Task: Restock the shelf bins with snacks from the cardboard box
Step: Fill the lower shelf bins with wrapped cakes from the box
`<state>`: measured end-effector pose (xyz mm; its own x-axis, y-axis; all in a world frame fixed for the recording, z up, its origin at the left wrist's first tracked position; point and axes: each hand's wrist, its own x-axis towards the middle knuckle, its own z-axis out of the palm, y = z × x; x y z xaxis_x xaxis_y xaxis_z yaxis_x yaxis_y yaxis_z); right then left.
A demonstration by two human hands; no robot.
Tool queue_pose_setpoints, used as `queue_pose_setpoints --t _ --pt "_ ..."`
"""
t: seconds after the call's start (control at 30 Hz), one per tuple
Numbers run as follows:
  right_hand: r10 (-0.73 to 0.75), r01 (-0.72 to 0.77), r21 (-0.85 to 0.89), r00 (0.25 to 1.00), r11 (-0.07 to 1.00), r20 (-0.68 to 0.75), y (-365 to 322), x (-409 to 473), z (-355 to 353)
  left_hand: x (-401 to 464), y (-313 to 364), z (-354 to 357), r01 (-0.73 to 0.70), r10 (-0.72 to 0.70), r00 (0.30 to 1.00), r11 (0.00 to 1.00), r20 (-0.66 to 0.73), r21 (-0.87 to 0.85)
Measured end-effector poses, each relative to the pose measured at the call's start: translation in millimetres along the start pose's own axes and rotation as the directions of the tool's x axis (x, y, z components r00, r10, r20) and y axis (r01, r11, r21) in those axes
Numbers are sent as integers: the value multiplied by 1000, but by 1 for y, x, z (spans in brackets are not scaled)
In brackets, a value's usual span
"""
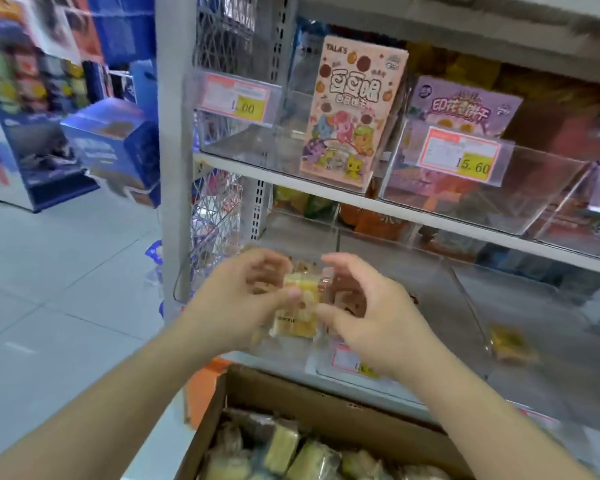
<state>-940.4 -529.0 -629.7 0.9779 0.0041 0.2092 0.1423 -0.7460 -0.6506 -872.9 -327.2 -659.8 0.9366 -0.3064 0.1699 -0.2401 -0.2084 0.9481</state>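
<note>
Both my hands are raised in front of a clear plastic shelf bin (465, 306) on the lower shelf. Between them is a yellow wrapped snack pack (300, 306), over the bin's left part. My left hand (236, 299) pinches the pack's left edge with thumb and fingertips. My right hand (368, 306) touches its right edge with the thumb, the other fingers curled above it. Brown wrapped snacks (352, 301) lie in the bin behind the pack. Below, the open cardboard box (291, 393) holds several wrapped snacks (291, 452).
One yellow pack (508, 341) lies in the bin to the right. The shelf above carries clear bins with price tags, a pink cartoon biscuit box (354, 109) and a purple pack (465, 105). A grey shelf post (174, 133) stands left; tiled floor and blue displays (111, 147) beyond.
</note>
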Motion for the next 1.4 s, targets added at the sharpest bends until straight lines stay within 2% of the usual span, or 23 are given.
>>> queue_pose_setpoints --t 0.07,0.13,0.2,0.27,0.37,0.5,0.67,0.83,0.97,1.07,1.17,1.3,1.4 --pt "5 -9 -60 998 998 -66 9 23 3 29 -9 -8 1 2 1000 992 -25 123" --pt "35 -44 -148 997 988 -64 22 38 9 54 -20 -11 0 -4 1000 960 12 281" --pt "75 -78 -180 997 981 -24 36 42 18 71 -32 -9 -14 -34 993 913 109 407" --pt "110 -113 -129 994 985 -27 48 41 27 80 -47 -2 -63 -73 972 836 225 544" --pt "120 -122 -25 990 992 -67 60 40 38 87 -69 10 -90 -121 946 791 300 605" --pt "81 -85 -27 991 996 -102 69 43 44 93 -76 19 -128 -170 925 703 341 700" --pt "63 -62 12 994 998 -86 71 38 41 94 -80 24 -135 -151 925 725 348 675" --pt "61 -61 4 995 998 -78 74 40 42 97 -72 28 -218 -204 887 605 414 766" --pt "60 -59 13 994 998 -89 75 40 45 108 -68 27 -243 -273 843 576 463 781" --pt "54 -54 10 994 999 -92 77 40 45 111 -68 27 -261 -276 836 560 474 786" --pt "47 -46 7 995 999 -89 77 39 46 110 -71 29 -273 -244 842 575 481 771" --pt "33 -32 11 995 999 -97 79 39 48 105 -80 34 -248 -211 834 682 510 688" --pt "33 -32 16 995 999 -92 80 39 49 109 -88 36 -261 -250 807 661 534 703"
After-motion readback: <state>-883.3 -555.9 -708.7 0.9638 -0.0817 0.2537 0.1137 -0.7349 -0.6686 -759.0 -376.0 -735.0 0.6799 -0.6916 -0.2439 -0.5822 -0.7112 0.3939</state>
